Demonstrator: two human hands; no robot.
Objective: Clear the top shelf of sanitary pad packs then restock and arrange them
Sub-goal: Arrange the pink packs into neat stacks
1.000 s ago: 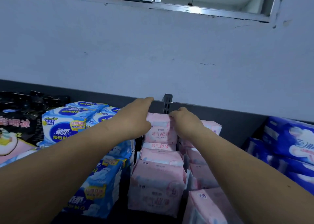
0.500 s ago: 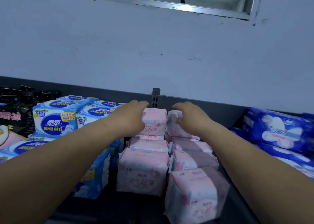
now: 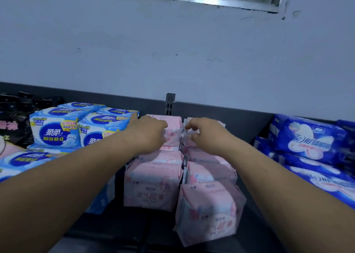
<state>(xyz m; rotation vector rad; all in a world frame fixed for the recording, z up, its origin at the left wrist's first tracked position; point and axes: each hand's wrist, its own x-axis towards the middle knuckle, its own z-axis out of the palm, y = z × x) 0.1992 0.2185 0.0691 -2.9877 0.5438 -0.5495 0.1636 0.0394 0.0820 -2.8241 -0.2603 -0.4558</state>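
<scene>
On the shelf (image 3: 119,231) two rows of pink packs (image 3: 153,183) are stood, the rear left pack (image 3: 174,125) being clasped by the left hand (image 3: 148,135) with curled fingers (image 3: 162,125), the rear right pack (image 3: 189,132) pinched by the right hand (image 3: 208,135).

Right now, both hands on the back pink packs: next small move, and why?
Probably square the two up side by side. The left hand grips the rear left pink pack, the right hand pinches the crumpled edge of the rear right pink pack, and that edge juts into the seam between the two rows, so the backs look uneven.
</scene>
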